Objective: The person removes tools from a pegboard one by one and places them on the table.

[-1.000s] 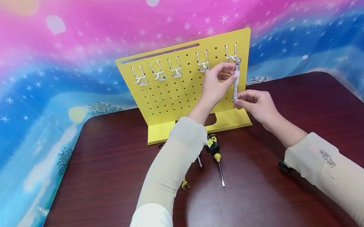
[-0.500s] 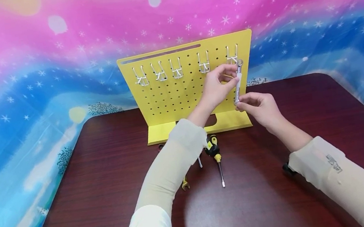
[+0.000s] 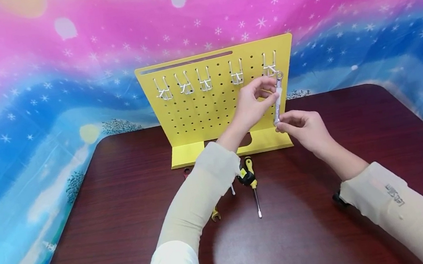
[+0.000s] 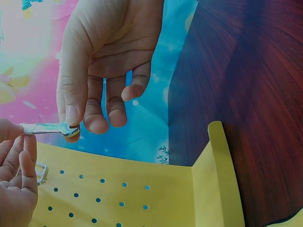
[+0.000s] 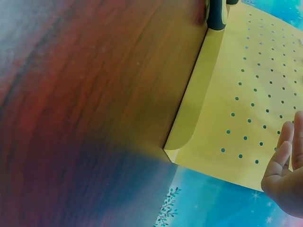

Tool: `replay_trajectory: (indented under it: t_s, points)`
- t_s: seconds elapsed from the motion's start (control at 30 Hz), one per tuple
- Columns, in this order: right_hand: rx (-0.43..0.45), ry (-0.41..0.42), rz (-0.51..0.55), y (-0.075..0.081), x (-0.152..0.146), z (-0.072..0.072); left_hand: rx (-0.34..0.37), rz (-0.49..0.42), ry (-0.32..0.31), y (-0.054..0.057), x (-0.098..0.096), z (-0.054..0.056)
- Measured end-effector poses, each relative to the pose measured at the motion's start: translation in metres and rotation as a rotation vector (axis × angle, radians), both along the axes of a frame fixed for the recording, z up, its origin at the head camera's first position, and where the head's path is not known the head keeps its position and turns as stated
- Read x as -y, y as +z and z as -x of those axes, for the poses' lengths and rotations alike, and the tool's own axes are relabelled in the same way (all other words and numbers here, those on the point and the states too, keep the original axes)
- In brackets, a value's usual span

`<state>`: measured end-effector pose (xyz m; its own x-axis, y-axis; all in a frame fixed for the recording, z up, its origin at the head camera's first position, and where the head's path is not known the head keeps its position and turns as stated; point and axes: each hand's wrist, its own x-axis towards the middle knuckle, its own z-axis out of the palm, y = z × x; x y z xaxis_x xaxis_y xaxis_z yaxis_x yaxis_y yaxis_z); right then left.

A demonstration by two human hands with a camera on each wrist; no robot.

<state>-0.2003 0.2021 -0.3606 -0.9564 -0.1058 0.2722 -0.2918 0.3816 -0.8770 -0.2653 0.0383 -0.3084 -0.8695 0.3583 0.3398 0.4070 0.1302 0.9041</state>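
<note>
A silver wrench (image 3: 277,106) with a ring at its top end and a whitish wrap round its middle stands nearly upright before the right side of a yellow pegboard (image 3: 192,107). My left hand (image 3: 251,102) pinches it at the wrap between thumb and fingers. Lower down, my right hand (image 3: 303,131) pinches the bottom end, fingertips hiding part of it. In the left wrist view the right hand (image 4: 111,56) has its thumb on the bent end of the wrench (image 4: 47,127), other fingers spread loosely; the left hand (image 4: 19,175) shows at the edge. The wrench's ring overlaps the rightmost hook (image 3: 269,64).
More white double hooks (image 3: 204,79) line the board's upper rows. In front of the base lie a yellow-and-black screwdriver (image 3: 254,184), a black-and-yellow handle (image 3: 244,176), a yellow open-end wrench (image 3: 215,215) and a red item (image 3: 187,171), partly behind the left sleeve (image 3: 198,187).
The wrench has shifted slightly down and to the right, my right hand moving with its lower end. My left hand has kept almost the same place and its pinch.
</note>
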Motion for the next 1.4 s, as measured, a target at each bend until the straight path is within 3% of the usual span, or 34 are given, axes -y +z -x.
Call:
replay_trajectory:
  t_s: [0.43,0.67,1.1,1.4]
  points:
    - [0.044,0.018,-0.065,-0.001,-0.001,-0.011,0.011,-0.033,-0.027,-0.012,0.004,-0.003]
    - [0.038,0.04,-0.101,-0.004,-0.003,-0.016,0.065,0.018,-0.029,-0.017,0.007,-0.006]
    - [-0.012,0.121,-0.216,-0.012,-0.005,-0.029,0.163,0.058,-0.108,-0.03,0.015,-0.014]
    - [0.018,0.172,-0.283,-0.015,-0.008,-0.034,0.169,0.12,-0.149,-0.034,0.022,-0.019]
